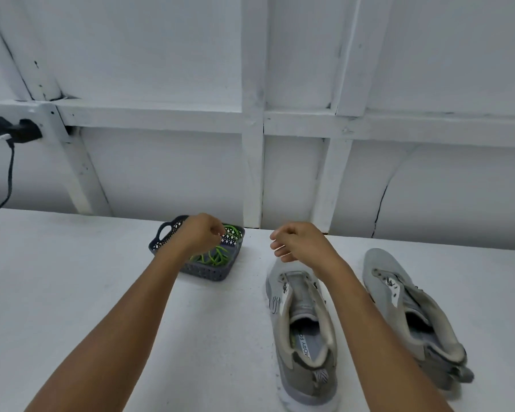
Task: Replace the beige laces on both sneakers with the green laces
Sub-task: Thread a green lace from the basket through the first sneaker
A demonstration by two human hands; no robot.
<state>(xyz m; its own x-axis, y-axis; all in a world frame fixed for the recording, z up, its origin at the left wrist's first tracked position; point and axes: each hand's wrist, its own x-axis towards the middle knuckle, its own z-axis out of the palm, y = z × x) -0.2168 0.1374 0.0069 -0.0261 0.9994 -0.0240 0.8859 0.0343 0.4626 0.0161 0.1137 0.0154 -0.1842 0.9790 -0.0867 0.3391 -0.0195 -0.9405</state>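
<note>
My left hand (pixel 201 233) hangs over the dark lattice basket (pixel 208 273), which sits at about 11 o'clock from me near the back edge of the white table (pixel 72 278). The fingers are curled down and drawn in toward the thumb. From this angle I cannot tell whether they pinch anything. The green laces (pixel 216 257) lie in a loose tangle inside the basket, just below and at 3 o'clock of my knuckles.

My right hand (pixel 298 243) floats at 12 o'clock, above the toe of the nearer sneaker (pixel 302 295). Its fingers are loosely curled, with the tips pointing toward the left hand, and I see nothing held in them.

The nearer sneaker is grey, stands upright with its toe away from me, and has its tongue exposed between the eyelet rows. The second sneaker (pixel 381 263) lies at its 3 o'clock, apart from it, with its toe also away from me and its heel angled out toward 4 o'clock.

Far off at 9 o'clock, a black plug (pixel 18 130) sits on the white panelled wall (pixel 161 69), and its cable (pixel 9 179) hangs down toward the table.
</note>
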